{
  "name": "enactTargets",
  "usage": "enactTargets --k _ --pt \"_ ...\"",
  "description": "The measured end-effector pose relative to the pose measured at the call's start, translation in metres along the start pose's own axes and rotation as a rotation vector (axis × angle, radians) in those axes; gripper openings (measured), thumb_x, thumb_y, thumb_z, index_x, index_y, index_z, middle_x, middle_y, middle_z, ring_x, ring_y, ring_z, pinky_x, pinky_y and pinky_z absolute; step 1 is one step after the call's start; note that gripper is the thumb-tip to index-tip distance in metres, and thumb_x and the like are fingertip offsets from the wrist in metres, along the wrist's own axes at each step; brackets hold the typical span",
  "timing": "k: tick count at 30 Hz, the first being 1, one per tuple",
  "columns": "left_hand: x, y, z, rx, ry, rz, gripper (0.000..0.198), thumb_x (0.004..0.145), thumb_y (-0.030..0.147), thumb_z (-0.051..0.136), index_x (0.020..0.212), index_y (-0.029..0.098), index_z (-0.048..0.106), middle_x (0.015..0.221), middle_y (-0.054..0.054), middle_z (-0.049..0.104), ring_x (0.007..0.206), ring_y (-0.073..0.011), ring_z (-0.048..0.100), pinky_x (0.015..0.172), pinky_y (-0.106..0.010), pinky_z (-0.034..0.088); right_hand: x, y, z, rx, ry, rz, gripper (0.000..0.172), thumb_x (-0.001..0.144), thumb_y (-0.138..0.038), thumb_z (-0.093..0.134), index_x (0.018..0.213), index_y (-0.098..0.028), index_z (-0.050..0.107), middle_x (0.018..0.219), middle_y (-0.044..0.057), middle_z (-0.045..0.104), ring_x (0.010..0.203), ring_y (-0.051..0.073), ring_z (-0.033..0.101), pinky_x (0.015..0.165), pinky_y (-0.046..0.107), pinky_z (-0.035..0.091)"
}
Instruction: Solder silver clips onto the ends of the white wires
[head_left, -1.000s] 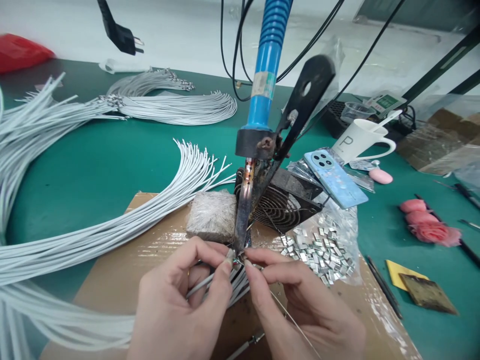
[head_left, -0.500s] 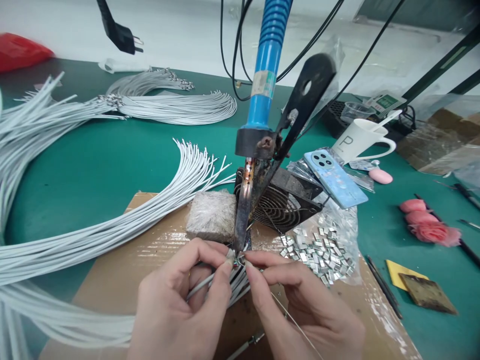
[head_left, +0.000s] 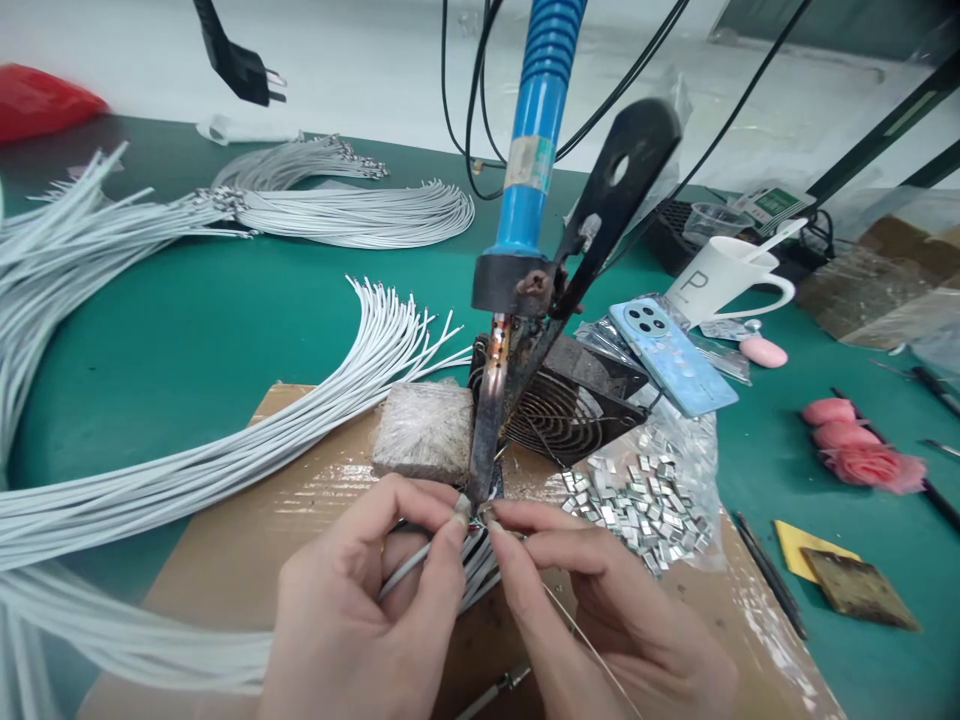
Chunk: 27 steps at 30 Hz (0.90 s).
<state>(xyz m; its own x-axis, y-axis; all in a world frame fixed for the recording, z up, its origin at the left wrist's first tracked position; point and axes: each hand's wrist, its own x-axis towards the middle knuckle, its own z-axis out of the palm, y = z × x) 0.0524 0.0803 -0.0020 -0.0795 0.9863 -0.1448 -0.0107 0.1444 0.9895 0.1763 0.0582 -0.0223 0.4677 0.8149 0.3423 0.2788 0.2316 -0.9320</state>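
Note:
A blue-handled soldering iron [head_left: 525, 190] hangs fixed in a black metal bracket [head_left: 607, 200], its burnt tip [head_left: 484, 440] pointing down at my fingertips. My left hand [head_left: 360, 610] pinches the end of a white wire [head_left: 409, 565] from a bundle and holds it right under the tip. My right hand [head_left: 592, 610] pinches a thin solder wire [head_left: 585, 640] and meets the left fingertips at the tip. Both hands rest over a taped cardboard sheet [head_left: 247, 540].
Long bundles of white wires [head_left: 187, 470] sweep across the green table at the left and back. A small black fan [head_left: 562, 400], a wrapped block [head_left: 424, 430], a bag of metal clips [head_left: 645, 500], a phone [head_left: 671, 355], a white mug [head_left: 720, 280] and pink flowers [head_left: 855, 445] lie nearby.
Hardly anything has changed. Both hands stay pinched together under the iron's tip, with only a slight shift of the view.

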Motion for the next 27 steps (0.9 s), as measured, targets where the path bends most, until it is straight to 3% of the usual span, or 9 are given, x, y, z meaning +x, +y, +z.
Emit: enactTargets --k 5,8,11,18,23,27 --pt "0.002 0.003 0.003 0.011 0.041 -0.007 0.012 0.079 0.024 0.08 0.071 0.021 0.071 0.086 0.0 0.079 0.066 -0.0127 0.076 0.064 -0.013 0.062 0.0 0.0 0.0 -0.014 0.015 -0.023 0.016 0.081 -0.014 0.082 0.073 -0.026 0.075 0.087 -0.001 0.084 0.072 0.015 0.08 0.066 0.018 0.062" --pt "0.004 0.005 0.007 0.04 0.141 0.005 0.019 0.071 0.032 0.086 0.069 0.02 0.071 0.078 -0.004 0.079 0.068 -0.0215 0.078 0.06 -0.023 0.065 0.0 0.0 0.0 0.008 0.015 -0.03 0.016 0.081 -0.013 0.082 0.075 -0.027 0.075 0.087 -0.002 0.084 0.071 0.014 0.08 0.066 0.017 0.061" --pt "0.007 0.008 0.01 0.069 0.212 0.029 0.024 0.067 0.038 0.088 0.069 0.021 0.072 0.073 -0.004 0.078 0.068 -0.0242 0.078 0.057 -0.025 0.065 -0.001 0.0 0.0 0.013 0.011 -0.023 0.017 0.081 -0.012 0.082 0.076 -0.028 0.076 0.088 -0.003 0.084 0.072 0.012 0.079 0.068 0.015 0.06" --pt "0.005 0.008 0.008 0.072 0.176 0.039 0.019 0.068 0.033 0.087 0.067 0.02 0.072 0.073 -0.004 0.078 0.067 -0.0234 0.078 0.058 -0.025 0.065 -0.001 0.001 0.0 -0.016 0.005 -0.047 0.014 0.081 -0.012 0.082 0.076 -0.024 0.076 0.086 0.002 0.083 0.073 0.016 0.079 0.067 0.02 0.062" --pt "0.002 0.004 0.002 0.052 0.038 0.022 0.011 0.078 0.02 0.079 0.07 0.021 0.072 0.086 -0.001 0.08 0.067 -0.0126 0.075 0.065 -0.014 0.062 -0.002 0.003 0.001 -0.024 0.005 -0.083 0.016 0.082 -0.011 0.081 0.079 -0.026 0.076 0.085 -0.003 0.081 0.075 0.011 0.078 0.073 0.015 0.06" --pt "0.0 0.002 -0.003 0.034 0.006 0.018 0.013 0.084 0.017 0.074 0.073 0.023 0.072 0.088 0.002 0.08 0.071 -0.0094 0.076 0.071 -0.009 0.06 -0.003 0.003 0.003 -0.031 0.016 -0.099 0.016 0.083 -0.013 0.082 0.081 -0.028 0.076 0.087 -0.006 0.081 0.076 0.01 0.078 0.075 0.013 0.059"
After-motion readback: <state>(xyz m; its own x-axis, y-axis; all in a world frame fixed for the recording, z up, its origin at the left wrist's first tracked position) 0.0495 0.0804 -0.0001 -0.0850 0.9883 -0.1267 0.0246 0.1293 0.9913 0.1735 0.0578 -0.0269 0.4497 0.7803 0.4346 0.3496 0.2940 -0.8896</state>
